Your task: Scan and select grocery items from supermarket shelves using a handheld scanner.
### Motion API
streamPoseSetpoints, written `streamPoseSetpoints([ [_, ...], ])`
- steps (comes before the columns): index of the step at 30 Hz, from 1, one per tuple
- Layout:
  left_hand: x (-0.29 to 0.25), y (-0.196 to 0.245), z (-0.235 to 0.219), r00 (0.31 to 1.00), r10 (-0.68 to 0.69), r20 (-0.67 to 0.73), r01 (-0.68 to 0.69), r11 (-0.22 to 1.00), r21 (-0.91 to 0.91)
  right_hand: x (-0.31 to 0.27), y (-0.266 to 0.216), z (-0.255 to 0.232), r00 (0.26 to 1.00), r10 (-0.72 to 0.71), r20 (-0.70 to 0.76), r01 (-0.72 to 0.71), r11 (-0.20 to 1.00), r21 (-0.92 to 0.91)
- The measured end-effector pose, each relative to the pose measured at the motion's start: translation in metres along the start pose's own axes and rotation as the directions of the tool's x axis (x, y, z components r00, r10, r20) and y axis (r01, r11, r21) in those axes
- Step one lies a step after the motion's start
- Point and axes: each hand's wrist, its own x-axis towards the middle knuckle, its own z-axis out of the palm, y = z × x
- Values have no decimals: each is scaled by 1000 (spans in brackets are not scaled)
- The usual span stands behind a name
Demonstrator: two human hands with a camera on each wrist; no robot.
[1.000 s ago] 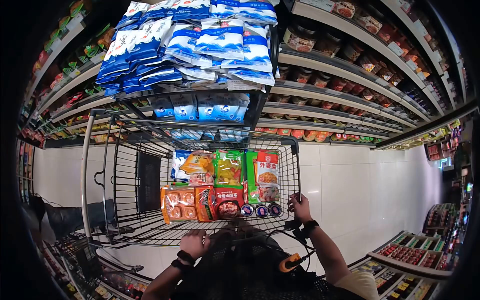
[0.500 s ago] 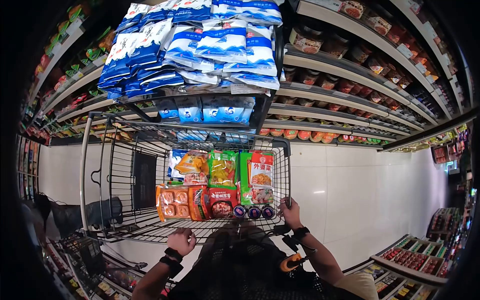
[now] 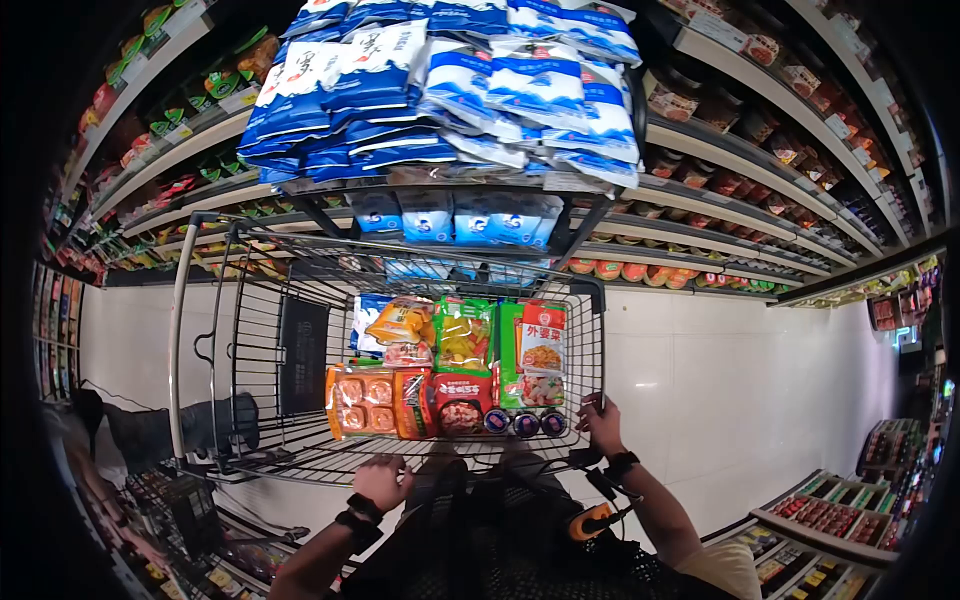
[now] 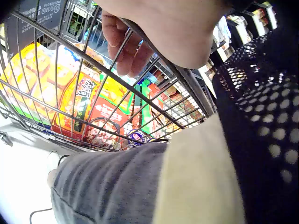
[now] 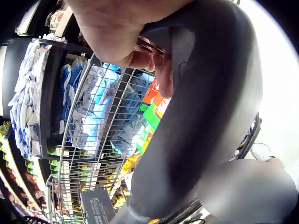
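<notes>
A wire shopping cart (image 3: 603,340) stands across the body in the head view. My left hand (image 3: 383,483) is at its near side; in the left wrist view the fingers of that hand (image 4: 126,44) curl over the top rail. At the cart's near right corner, my right hand (image 3: 602,428) grips the rim, and the right wrist view has this hand (image 5: 135,37) curled round a thick black corner piece (image 5: 196,102). Inside lie an orange pack (image 3: 362,402), a green bag (image 3: 464,336), a red-and-white pack (image 3: 543,338) and several small round tubs (image 3: 526,424).
Blue and white bags (image 3: 535,90) are piled on a stand just beyond the cart. Shelves of jars (image 3: 720,110) run behind to the right. Pale floor tiles (image 3: 700,390) lie right of the cart. A person's dark-clothed leg (image 3: 180,430) is at the left.
The bag display has shifted right and looks larger, so the cart now stands further left against it. My left hand has slid slightly left along the rail; my right hand keeps its corner.
</notes>
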Motion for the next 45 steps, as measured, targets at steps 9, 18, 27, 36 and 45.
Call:
streamPoseSetpoints([
  [9, -3, -58, -13, 983, 170, 62, -169, 985, -24, -9, -11, 43, 1000, 25, -11, -25, 1000, -15],
  [18, -6, -88, -29, 976, 168, 140, -174, 984, 27, -15, -15, 77, 1000, 15, -17, -14, 999, 29],
  [27, -5, -95, -40, 991, 78, 108, -73, 996, -49, -14, -14, 95, 1000, 6, 2, -6, 1000, 8],
  [36, -5, -111, -52, 995, 12, 101, -15, 1000, 24, -15, -12, 119, 1000, -12, -13, 13, 999, 39],
  [45, -7, -138, -67, 997, -42, 63, 35, 993, 111, -15, -8, 151, 999, -34, -1, 34, 999, -14],
])
